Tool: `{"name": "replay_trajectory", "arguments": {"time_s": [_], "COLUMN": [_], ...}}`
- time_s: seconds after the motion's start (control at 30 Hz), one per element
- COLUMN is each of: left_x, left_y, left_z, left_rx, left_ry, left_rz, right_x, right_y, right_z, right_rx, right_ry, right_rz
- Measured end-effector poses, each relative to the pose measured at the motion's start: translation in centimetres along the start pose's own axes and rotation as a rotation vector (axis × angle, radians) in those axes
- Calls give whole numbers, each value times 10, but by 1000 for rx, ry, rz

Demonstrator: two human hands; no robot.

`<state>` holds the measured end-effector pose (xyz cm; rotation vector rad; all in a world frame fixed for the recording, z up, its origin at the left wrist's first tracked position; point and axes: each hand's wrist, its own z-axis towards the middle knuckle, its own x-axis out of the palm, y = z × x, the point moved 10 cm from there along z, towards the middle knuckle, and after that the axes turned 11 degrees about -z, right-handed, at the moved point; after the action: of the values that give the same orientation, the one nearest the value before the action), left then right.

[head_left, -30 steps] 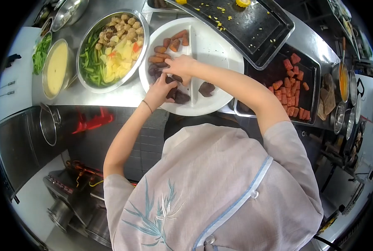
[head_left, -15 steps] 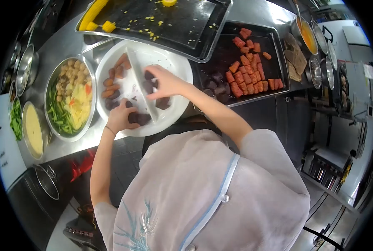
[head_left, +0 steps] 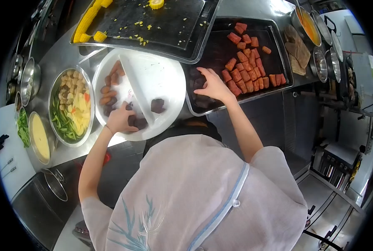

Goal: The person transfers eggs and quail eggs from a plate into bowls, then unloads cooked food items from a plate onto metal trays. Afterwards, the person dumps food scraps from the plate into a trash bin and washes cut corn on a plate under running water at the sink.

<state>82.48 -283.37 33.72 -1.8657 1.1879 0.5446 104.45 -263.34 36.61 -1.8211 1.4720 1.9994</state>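
My left hand point(head_left: 120, 119) is inside the white divided bowl point(head_left: 176, 98), its curved thumb and fingers around dark purple pieces point(head_left: 141, 124) at the near left. Reddish-brown pieces point(head_left: 107, 95) line that compartment's left side. Past the divider point(head_left: 137, 90) lies a dark purple chunk point(head_left: 157, 106), which no hand touches. My right hand point(head_left: 215, 87) is over the left part of the black tray point(head_left: 259, 95), thumb and fingers apart beside dark pieces point(head_left: 197, 79); its fingertips partly cover them. Orange-red chunks point(head_left: 246, 75) lie in the same tray.
A tray with corn point(head_left: 155, 42) overlaps the bowl's far side. At left are a metal bowl of green, yellow and round foods point(head_left: 71, 104) and a container of pale yellow liquid point(head_left: 39, 136). Brown gloves point(head_left: 296, 50) and a bowl of orange liquid point(head_left: 307, 27) are at right.
My right hand has moved right, from the white bowl to the black tray, leaving a dark chunk in the bowl. My left hand stays at the same pieces. The view has shifted slightly.
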Motion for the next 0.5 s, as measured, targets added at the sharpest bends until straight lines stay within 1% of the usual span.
{"name": "replay_trajectory", "arguments": {"time_s": [0.03,0.1,0.17,0.23,0.3,0.33,0.37,0.43,0.5], "left_x": [-1,1,-10,-18,-37,-42,-49,-68,-64], "left_y": [2,12,17,19,12,4,-13,-70,-123], "left_z": [-2,-6,-7,-10,-12,-9,-4,15,48], "left_rx": [-9,-19,7,-7,29,27,27,177,307], "left_ry": [-13,-15,-133,-147,-257,-259,-253,-282,-271], "left_rz": [-47,-91,-224,-250,-369,-459,-458,-592,-635], "right_x": [-2,-11,-16,-23,-21,-24,-26,-23,-24], "right_y": [0,-11,-33,-48,-78,-84,-90,-102,-92], "right_z": [-4,-14,-27,-43,-57,-64,-68,-72,-65], "right_rx": [4,95,196,253,236,261,287,354,342], "right_ry": [0,-59,-129,-191,-329,-373,-410,-436,-420], "right_rz": [5,143,256,334,512,619,689,706,757]}}
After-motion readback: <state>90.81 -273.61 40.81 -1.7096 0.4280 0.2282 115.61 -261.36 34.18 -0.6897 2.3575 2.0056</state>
